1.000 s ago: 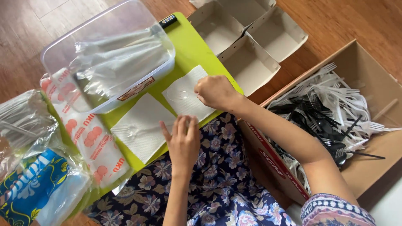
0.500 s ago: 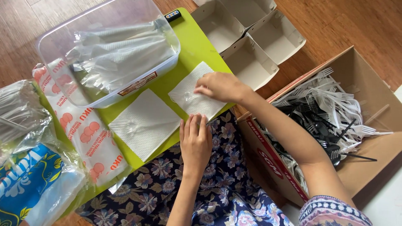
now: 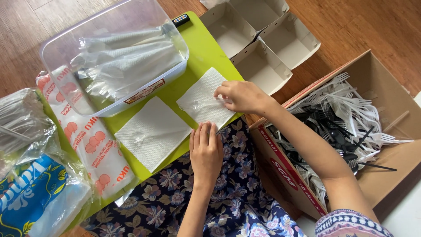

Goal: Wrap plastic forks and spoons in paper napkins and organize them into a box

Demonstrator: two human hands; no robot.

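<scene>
At the bottom centre of the frame, a person's left hand (image 3: 205,151) lies flat, fingers together and holding nothing, its fingertips at the near edge of a white paper napkin (image 3: 205,103) on a lime-green table (image 3: 206,48). A half-second earlier this hand was lower and slightly left of there; it has slid up to meet the napkin. A clear plastic spoon (image 3: 198,105) lies on the napkin. The right hand (image 3: 241,96), reaching in from the lower right, presses the napkin's right side with bent fingers; whether it pinches the paper cannot be told. It has barely shifted.

Just left, a second white napkin (image 3: 151,131) with another clear utensil on it sits apart from the first, unmoved. At lower left lie printed plastic wrappers (image 3: 94,147) and a blue packet (image 3: 30,197).

At right, a cardboard box (image 3: 388,101) holds a tangle of white and black plastic forks (image 3: 346,118). In the upper left, a clear plastic tub (image 3: 114,52) contains bagged utensils. At top centre, empty white paper food boxes (image 3: 263,39) stand on the wooden floor (image 3: 372,22).
</scene>
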